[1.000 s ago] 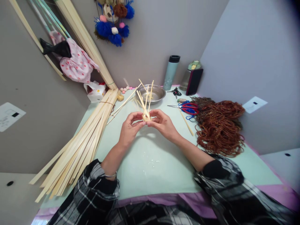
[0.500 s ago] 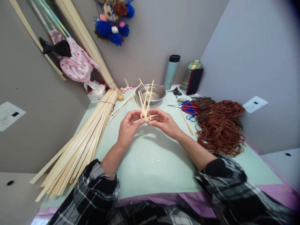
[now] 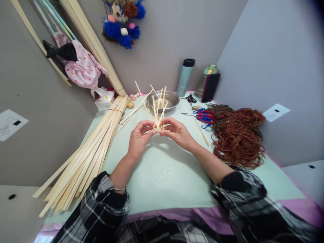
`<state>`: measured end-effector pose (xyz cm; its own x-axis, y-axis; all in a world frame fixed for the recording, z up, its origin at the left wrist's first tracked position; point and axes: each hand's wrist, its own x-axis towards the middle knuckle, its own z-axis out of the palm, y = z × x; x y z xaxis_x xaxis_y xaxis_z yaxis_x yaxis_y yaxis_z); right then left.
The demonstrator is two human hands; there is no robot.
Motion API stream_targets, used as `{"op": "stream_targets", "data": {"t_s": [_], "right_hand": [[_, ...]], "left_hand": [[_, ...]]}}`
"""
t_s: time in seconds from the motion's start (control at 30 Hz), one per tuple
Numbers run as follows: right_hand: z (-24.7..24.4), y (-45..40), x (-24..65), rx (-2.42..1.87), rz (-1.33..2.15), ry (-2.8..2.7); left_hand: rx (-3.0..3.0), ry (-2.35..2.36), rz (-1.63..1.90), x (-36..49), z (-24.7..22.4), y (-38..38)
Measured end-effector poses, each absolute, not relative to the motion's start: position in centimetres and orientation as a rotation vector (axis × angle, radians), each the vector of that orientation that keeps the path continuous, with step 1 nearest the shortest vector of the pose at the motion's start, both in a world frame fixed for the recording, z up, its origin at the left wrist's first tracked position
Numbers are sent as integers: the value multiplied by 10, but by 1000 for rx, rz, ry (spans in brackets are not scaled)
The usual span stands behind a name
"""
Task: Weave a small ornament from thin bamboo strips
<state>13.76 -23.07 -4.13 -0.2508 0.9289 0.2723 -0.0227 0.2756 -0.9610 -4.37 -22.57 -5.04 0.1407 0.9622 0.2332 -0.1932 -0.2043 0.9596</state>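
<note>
Between my two hands is a small round weave of pale bamboo strips (image 3: 158, 127), held over the middle of the table. Several loose strip ends stick up and away from it, toward the metal bowl (image 3: 174, 101) behind. My left hand (image 3: 139, 137) pinches the weave's left side with thumb and fingers. On the right side, my right hand (image 3: 177, 132) grips it the same way. Fingertips cover parts of the weave's edge on both sides.
To the left lies a bundle of long flat strips (image 3: 93, 152). Red-handled scissors (image 3: 205, 116) and a heap of brown cord (image 3: 236, 138) are on the right. A blue-green tumbler (image 3: 185, 79) and a dark phone (image 3: 211, 87) stand at the back. Water drops (image 3: 165, 175) dot the tabletop.
The weave has turned and tilted slightly in my fingers, so its loose strip ends spread differently, one now reaching up to the left. Both hands keep their grip, nearly in place.
</note>
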Motion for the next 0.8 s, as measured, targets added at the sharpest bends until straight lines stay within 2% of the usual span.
{"op": "stream_targets", "data": {"t_s": [0.8], "right_hand": [[-49, -232, 133, -898, 1259, -1378]], "left_hand": [[1447, 830, 1355, -36, -61, -234]]}}
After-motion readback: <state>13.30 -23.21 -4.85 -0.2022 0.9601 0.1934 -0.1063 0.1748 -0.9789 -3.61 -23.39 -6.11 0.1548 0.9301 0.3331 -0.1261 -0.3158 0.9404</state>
